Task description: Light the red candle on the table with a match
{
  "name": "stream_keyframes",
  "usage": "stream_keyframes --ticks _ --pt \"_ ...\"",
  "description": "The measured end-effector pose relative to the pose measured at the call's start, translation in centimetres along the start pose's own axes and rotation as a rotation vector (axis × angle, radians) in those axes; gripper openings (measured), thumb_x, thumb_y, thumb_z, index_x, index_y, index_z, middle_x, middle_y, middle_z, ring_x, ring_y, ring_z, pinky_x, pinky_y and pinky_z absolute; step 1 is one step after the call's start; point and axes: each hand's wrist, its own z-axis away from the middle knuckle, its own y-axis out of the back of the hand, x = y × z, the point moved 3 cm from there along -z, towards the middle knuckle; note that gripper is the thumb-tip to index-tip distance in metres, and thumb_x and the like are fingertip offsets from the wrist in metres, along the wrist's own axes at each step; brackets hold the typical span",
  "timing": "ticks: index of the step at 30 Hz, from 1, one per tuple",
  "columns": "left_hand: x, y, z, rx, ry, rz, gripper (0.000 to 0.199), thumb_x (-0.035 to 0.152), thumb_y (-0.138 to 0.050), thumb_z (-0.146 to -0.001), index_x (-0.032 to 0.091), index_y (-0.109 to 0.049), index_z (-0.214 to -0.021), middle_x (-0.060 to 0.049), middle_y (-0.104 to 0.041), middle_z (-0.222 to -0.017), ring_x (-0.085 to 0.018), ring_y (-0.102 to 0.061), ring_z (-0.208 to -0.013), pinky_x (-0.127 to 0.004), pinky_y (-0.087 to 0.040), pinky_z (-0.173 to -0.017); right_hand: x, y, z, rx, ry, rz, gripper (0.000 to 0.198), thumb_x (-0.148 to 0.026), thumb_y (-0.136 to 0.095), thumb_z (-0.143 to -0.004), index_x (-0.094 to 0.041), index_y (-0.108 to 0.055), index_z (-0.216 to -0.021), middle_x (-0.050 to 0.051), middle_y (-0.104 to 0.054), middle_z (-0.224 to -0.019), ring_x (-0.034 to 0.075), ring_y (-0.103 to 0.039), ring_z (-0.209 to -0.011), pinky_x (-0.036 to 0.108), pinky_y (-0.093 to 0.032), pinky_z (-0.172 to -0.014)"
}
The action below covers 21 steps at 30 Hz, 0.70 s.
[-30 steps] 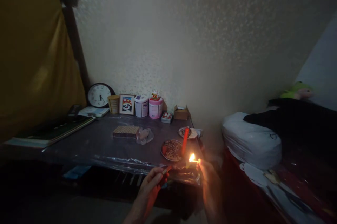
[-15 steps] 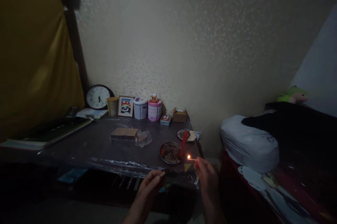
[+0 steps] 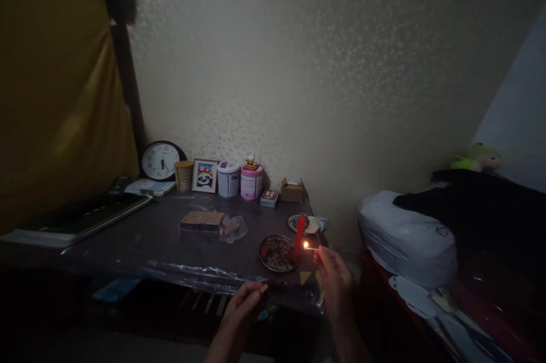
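Observation:
My right hand (image 3: 335,275) pinches a burning match (image 3: 313,248) by its end. The small flame (image 3: 306,244) is at the left tip, just right of a red candle (image 3: 299,233). That candle stands slightly tilted at the right side of a round metal dish (image 3: 261,261) with dark and light bits in it. Lower and to the left, my left hand (image 3: 242,306) is closed on a small matchbox (image 3: 264,288), mostly hidden by the fingers. Behind the candle lies a smaller dish (image 3: 290,225) with several pale sticks, which look like matches, over its right edge.
On the plastic-covered table (image 3: 170,243) lie a row of small boxes (image 3: 202,221) and a clear bag (image 3: 234,228). A clock (image 3: 161,160), paper cup (image 3: 183,175), picture frame (image 3: 205,176), two tubs (image 3: 228,180) and a cardboard box (image 3: 292,190) line the wall. White bundle (image 3: 407,238) at right.
My right hand has moved slightly up, bringing the burning match closer to the red candle. The left hand stays low with the matchbox. The view has shifted a little.

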Motion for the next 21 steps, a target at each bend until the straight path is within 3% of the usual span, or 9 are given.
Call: stream_keyframes --ticks 14,21 --pt "-0.6 0.5 -0.4 0.009 0.016 0.009 0.025 0.034 -0.077 -0.063 0.016 -0.067 -0.079 -0.005 -0.070 -0.075 -0.018 -0.063 -0.074 -0.028 -0.045 -0.073 -2.3 -1.8 -2.8 -0.014 0.024 -0.048 0.026 -0.036 -0.080 -0.051 -0.020 -0.067 -0.067 -0.003 -0.067 -0.066 0.012 -0.061 -0.062 0.025 -0.051 -0.063" --pt "-0.6 0.5 -0.7 0.010 -0.014 0.012 0.026 0.035 -0.078 -0.061 0.016 -0.067 -0.077 -0.003 -0.067 -0.066 -0.018 -0.063 -0.073 -0.027 -0.044 -0.071 -2.9 -2.6 -4.4 -0.032 0.043 -0.013 0.022 -0.036 -0.078 -0.055 -0.020 -0.068 -0.067 -0.004 -0.066 -0.065 0.013 -0.060 -0.064 0.024 -0.048 -0.063"
